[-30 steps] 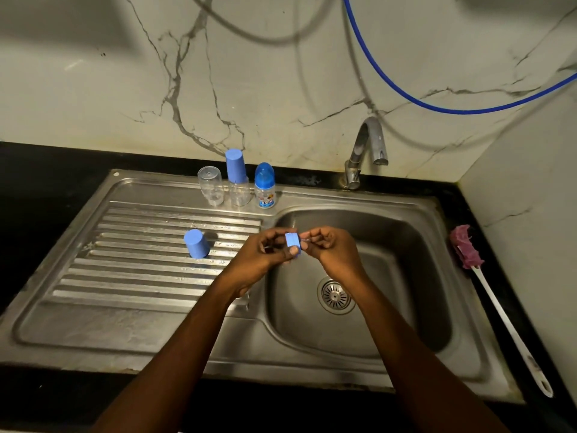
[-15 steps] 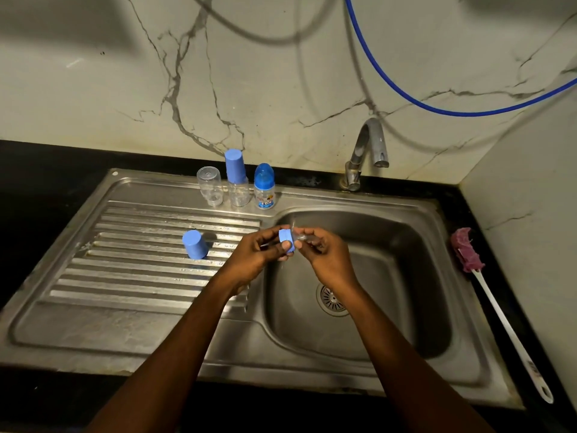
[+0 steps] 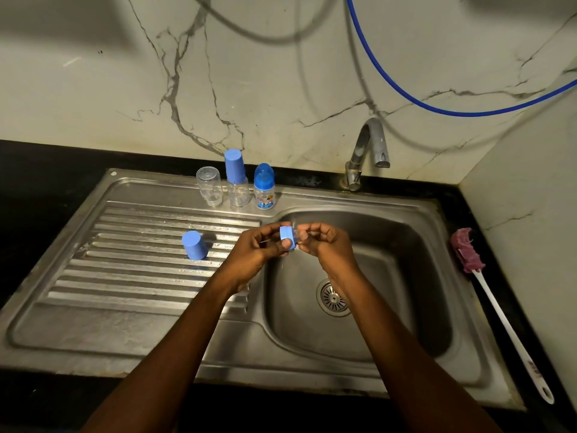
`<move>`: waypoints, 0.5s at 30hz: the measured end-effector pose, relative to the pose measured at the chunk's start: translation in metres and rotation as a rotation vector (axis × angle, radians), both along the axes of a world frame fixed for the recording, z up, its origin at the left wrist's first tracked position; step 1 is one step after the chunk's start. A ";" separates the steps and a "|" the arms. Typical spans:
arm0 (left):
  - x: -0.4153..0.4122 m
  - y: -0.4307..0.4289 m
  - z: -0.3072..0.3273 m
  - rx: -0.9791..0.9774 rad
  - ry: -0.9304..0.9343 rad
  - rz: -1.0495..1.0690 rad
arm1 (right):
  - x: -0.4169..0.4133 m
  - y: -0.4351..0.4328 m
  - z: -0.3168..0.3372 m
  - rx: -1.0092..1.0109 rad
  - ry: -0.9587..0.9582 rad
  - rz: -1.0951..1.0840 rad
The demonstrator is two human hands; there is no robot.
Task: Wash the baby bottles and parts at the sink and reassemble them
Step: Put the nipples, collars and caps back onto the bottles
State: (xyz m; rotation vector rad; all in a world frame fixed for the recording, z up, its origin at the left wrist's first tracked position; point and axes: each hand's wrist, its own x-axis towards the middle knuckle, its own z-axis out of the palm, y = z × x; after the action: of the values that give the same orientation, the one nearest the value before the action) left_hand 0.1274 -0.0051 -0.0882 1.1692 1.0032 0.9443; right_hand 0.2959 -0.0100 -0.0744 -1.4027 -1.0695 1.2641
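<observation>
The stainless steel sink [image 3: 125, 323] fills most of the view, its ribbed drainboard stretching away left of the left hand [image 3: 253, 251] and its basin [image 3: 406, 276] lying under and to the right of both hands; the basin holds only its round drain strainer [image 3: 333, 297], seen just below the right hand's [image 3: 327, 245] wrist. A black table [image 3: 37, 170] frames the sink. A blue hose [image 3: 437, 109] loops across the marble wall far beyond the hands. Well right of the right hand, a bottle brush [image 3: 499, 314] with a white handle and a purple head lies along the sink's right edge. The faucet [image 3: 367, 151] stands beyond the right hand, its spout over the basin. Both hands are held together above the basin's left rim. Beyond the left hand, three small bottles stand in a row at the back of the drainboard: a clear bottle [image 3: 209, 186] set upside down and empty, a second clear bottle [image 3: 238, 192] with a tall blue cap [image 3: 234, 165] on top and nothing visible inside, and a printed baby bottle [image 3: 264, 190] closed with a blue domed lid, whose contents I cannot tell. Another blue cap [image 3: 195, 245] stands mouth down on the ribs, left of the left hand. The left hand's fingers and thumb pinch a blue screw ring [image 3: 287, 234], and the right hand's fingertips pinch a small clear piece [image 3: 302, 236] touching that ring, too faint to name surely.
</observation>
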 end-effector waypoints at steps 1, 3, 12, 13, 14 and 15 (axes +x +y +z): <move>-0.001 0.000 0.000 0.028 0.036 0.001 | 0.001 0.000 -0.003 -0.002 0.006 0.027; -0.004 0.001 -0.001 0.074 0.098 -0.013 | 0.003 0.000 -0.006 -0.004 -0.021 0.101; 0.009 0.000 -0.011 0.150 0.128 0.145 | -0.016 0.002 -0.008 0.112 -0.388 -0.182; 0.011 -0.002 -0.012 0.153 0.107 0.162 | -0.020 -0.001 -0.008 0.124 -0.412 -0.229; 0.012 -0.003 -0.013 0.153 0.092 0.173 | -0.024 -0.003 -0.007 0.142 -0.415 -0.263; 0.013 -0.004 -0.014 0.152 0.082 0.177 | -0.026 -0.005 -0.008 0.163 -0.412 -0.283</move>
State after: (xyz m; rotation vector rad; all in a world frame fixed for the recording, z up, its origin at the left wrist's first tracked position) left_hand 0.1405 -0.0091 -0.1018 1.2683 1.1306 1.1366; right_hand 0.2699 -0.0154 -0.0825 -1.6590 -1.1647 0.6845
